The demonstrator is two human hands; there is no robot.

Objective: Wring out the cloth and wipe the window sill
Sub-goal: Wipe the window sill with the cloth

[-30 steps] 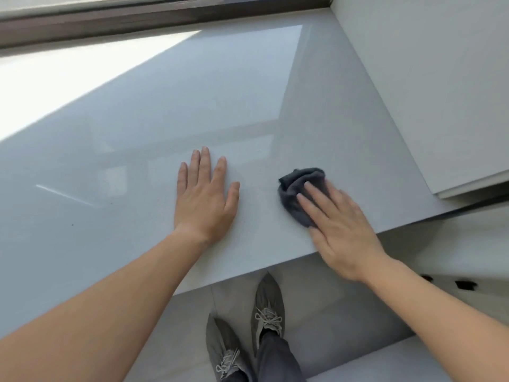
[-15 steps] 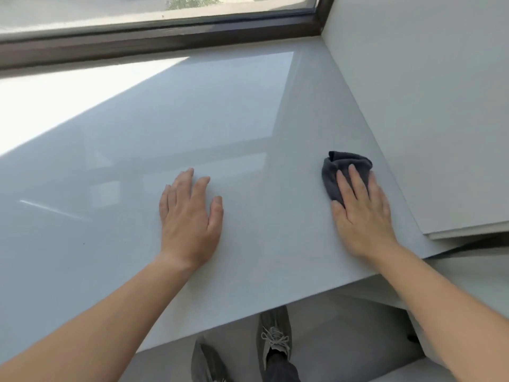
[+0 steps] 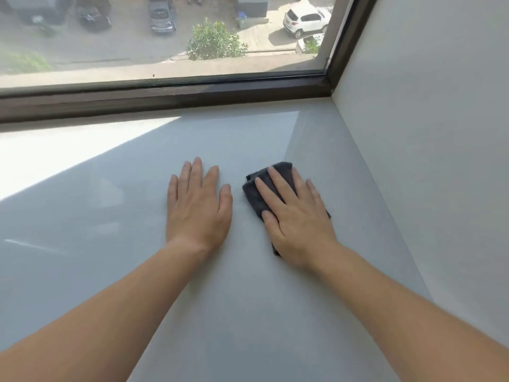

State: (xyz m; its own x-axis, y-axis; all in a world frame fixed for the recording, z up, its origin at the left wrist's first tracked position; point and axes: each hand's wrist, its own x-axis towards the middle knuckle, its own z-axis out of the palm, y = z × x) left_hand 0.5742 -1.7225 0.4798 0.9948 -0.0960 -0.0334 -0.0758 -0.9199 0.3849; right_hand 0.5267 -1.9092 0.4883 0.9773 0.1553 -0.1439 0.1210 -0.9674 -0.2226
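A dark grey cloth [image 3: 254,193] lies bunched on the wide, glossy grey window sill [image 3: 248,312]. My right hand [image 3: 294,216] presses flat on top of the cloth and covers most of it; the cloth's edges show past the fingertips and by the thumb. My left hand [image 3: 198,208] rests flat on the bare sill just left of the cloth, palm down, fingers slightly spread, holding nothing. Both forearms reach in from the bottom of the view.
A dark brown window frame [image 3: 165,97] runs along the sill's far edge, with glass above it. A pale wall [image 3: 427,133] bounds the sill on the right. A bright sunlit patch [image 3: 55,158] covers the sill's far left.
My right hand has slid the cloth leftward and further in from the wall, ending close beside my left hand. The view has tilted up, so the window shows and the sill's front edge has left the view.
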